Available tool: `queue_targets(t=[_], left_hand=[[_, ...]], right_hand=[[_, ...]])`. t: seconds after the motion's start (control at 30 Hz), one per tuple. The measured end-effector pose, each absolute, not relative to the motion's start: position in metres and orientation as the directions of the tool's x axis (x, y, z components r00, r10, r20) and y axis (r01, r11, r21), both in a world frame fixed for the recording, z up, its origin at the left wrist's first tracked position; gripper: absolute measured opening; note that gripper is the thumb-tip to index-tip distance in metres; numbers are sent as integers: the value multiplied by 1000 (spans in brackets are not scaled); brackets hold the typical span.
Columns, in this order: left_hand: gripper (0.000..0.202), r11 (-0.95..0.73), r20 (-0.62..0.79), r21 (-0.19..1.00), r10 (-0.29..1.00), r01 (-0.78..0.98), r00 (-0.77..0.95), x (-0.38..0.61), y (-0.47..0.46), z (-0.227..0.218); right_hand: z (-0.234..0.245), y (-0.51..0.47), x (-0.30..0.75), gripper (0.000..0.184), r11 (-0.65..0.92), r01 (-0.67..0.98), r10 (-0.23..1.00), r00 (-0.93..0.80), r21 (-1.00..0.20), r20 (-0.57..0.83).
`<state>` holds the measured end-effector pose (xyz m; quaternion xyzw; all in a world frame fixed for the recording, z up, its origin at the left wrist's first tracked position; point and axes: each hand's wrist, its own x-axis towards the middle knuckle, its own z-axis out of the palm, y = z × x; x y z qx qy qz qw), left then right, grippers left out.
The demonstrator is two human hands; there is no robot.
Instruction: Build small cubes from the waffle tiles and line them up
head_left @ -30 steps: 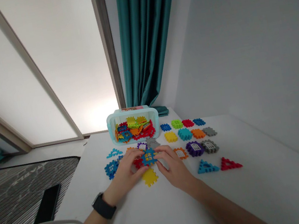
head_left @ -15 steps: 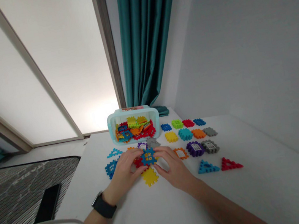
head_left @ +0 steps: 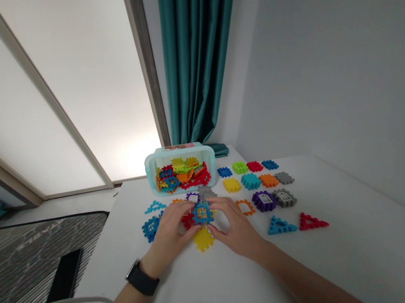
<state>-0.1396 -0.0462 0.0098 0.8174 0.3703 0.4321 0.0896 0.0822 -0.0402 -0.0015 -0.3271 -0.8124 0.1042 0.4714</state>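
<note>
Over the white table [head_left: 197,298], in front of the bin [head_left: 178,152], hold the blue windowed square [head_left: 197,215] between left hand [head_left: 171,228] and right hand [head_left: 238,227], both pinching its toothed edges, and treat as probably light, stiff plastic.

Loads of room on the near side of the table [head_left: 218,284] between the forearms [head_left: 294,268], and the strip right of the red triangle [head_left: 312,221] is open too. Straight ahead's a no-go tho: the tub [head_left: 151,177] blocks the back, blue pieces [head_left: 150,227] crowd the left hand [head_left: 171,227], and tile rows [head_left: 264,201] sit beyond the right hand [head_left: 236,225]. Lower left, a pale cable [head_left: 76,300] cuts across in front of the left forearm.
</note>
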Motion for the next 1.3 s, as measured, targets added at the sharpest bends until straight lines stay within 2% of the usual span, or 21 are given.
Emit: queue_targets(t=[0.3,0.63,0.93,1.07,1.3], left_hand=[[52,-677,617,424,703,602,356,-140,-48,16],[45,-674,636,379,687,634,350,-144,-47,12],[43,-660,632,432,708,614,316,-133,-47,10],[42,-650,614,451,723,612,316,-125,-45,15],[43,-689,623,405,689,600,370,-98,-38,27]], right_hand=[[0,-42,83,35,756,445,639,-346,-480,687],[3,-43,85,38,748,457,656,-394,-481,644],[11,-46,87,39,719,463,689,-376,-518,620],[18,-44,94,43,715,493,690,-384,-496,613],[25,-47,125,42,704,541,688,-364,-459,628]])
